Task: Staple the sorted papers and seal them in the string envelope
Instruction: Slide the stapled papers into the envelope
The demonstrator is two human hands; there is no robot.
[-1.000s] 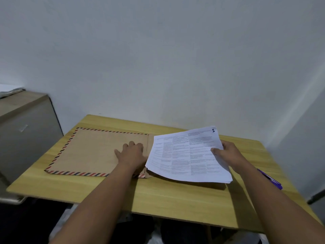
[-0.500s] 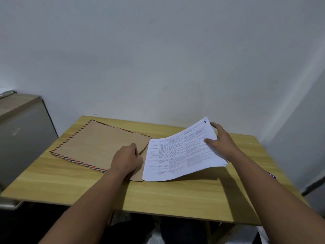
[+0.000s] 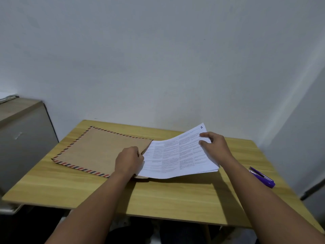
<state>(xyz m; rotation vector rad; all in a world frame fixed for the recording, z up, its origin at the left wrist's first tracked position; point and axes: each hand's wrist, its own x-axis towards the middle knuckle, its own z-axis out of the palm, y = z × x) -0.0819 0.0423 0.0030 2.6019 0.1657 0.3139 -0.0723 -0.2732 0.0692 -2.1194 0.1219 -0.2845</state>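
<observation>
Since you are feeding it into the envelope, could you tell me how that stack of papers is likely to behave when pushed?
The stack of papers looks floppy: it bows upward between the left hand and the right hand. It would probably buckle rather than slide stiffly. Its right-hand edges look fanned, so the sheets may shift.

Wide open wood along the near edge of the table, nothing lying there but the two forearms crossing it. The left half is taken up by the flat brown envelope, with a bare strip of table on its left and behind it toward the wall. At the envelope's right end the left hand and the stack of papers crowd the mouth, with the right hand on the far side of the stack. Right of that, a purple stapler sits near the right edge, bare wood around it. A grey cabinet stands off the left side.
</observation>
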